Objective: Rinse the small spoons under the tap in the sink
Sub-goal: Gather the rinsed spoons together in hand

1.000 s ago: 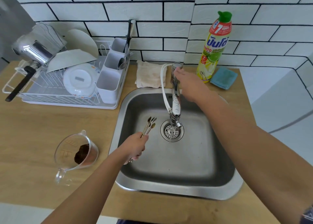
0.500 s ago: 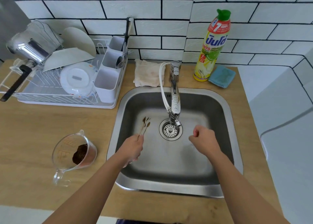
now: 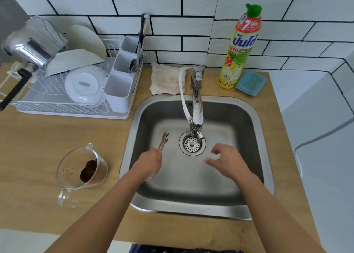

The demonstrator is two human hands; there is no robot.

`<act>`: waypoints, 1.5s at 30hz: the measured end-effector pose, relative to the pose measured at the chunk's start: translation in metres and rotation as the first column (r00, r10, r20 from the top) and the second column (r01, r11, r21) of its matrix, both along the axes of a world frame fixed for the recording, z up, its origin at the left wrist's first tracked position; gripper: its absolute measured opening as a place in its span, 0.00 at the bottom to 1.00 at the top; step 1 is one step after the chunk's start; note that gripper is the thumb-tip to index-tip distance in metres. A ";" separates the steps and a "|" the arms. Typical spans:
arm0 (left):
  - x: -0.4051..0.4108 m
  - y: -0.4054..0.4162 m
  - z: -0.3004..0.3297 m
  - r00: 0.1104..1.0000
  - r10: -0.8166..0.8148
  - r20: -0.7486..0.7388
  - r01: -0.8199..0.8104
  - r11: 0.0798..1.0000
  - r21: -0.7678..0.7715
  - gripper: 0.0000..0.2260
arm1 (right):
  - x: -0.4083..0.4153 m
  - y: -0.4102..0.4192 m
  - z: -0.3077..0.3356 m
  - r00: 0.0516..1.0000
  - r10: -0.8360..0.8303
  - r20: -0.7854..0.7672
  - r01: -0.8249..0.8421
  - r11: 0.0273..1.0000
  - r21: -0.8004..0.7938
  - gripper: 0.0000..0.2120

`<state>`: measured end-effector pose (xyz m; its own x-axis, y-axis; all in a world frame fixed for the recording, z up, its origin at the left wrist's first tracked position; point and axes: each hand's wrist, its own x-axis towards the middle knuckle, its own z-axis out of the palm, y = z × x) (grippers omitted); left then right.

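Note:
My left hand (image 3: 148, 163) grips a bunch of small golden spoons (image 3: 163, 140) by their handles, bowls pointing away, over the left part of the steel sink (image 3: 254, 122). The spoon bowls sit left of the drain (image 3: 192, 144) and of the tap spout (image 3: 197, 118). My right hand (image 3: 228, 159) hovers over the sink just right of the drain, fingers loosely spread and holding nothing. I cannot make out a water stream from the spout. The chrome tap lever (image 3: 197, 74) stands at the back of the sink.
A clear measuring jug (image 3: 82, 169) with dark powder stands on the wooden counter left of the sink. A dish rack (image 3: 72, 84) with plates and a cutlery holder fills the back left. A folded cloth (image 3: 166, 79), dish soap bottle (image 3: 239, 49) and blue sponge (image 3: 251, 83) line the back.
My right hand left the tap lever and came down over the sink beside the drain, its fingers now spreading. My left hand kept the spoons in about the same place.

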<state>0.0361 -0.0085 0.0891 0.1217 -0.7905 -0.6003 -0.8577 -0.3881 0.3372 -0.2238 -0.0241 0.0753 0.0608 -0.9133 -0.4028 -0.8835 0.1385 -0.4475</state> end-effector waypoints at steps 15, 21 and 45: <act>-0.008 0.008 -0.001 0.956 0.126 -0.264 -0.252 0.814 -0.524 0.11 | 0.005 -0.001 -0.001 0.954 -0.164 0.251 0.267 0.846 -0.462 0.13; -0.001 -0.007 0.001 0.996 0.003 0.092 -0.010 0.997 0.075 0.12 | 0.005 0.002 -0.013 0.999 -0.033 0.032 0.030 0.995 0.094 0.26; -0.064 0.020 -0.009 0.002 0.696 -0.718 -0.686 0.523 0.505 0.36 | 0.049 0.021 -0.012 0.165 -0.475 0.864 0.565 0.764 0.312 0.18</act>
